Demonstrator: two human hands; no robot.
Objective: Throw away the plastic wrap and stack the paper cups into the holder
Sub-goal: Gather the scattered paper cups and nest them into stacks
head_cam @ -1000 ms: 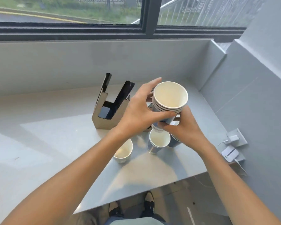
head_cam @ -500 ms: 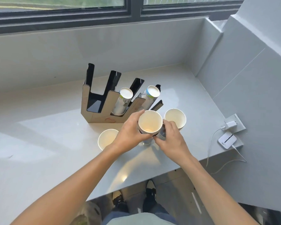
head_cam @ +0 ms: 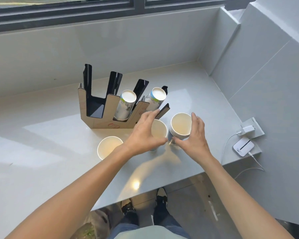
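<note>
A cardboard-and-black cup holder (head_cam: 100, 118) stands on the grey counter (head_cam: 41, 152). Two of its slots each hold an upside-down stack of printed paper cups (head_cam: 126, 106) (head_cam: 155, 99). In front of it stand a single white cup (head_cam: 109, 147), a middle stack (head_cam: 160, 130) and a right stack with several rims (head_cam: 180, 126). My left hand (head_cam: 143, 133) hovers over the middle stack with fingers spread. My right hand (head_cam: 195, 137) curves loosely around the right stack, thumb at its base. I see no plastic wrap.
A charger sits in a wall socket (head_cam: 248, 129), and a white device (head_cam: 243, 146) with a cable lies at the counter's right end. Grey walls close the back and right. The counter's front edge runs above my shoes (head_cam: 160, 195).
Both hands carried a cup stack down from in front of the camera and set it between the two standing cups. The fingers have since spread apart off it.
</note>
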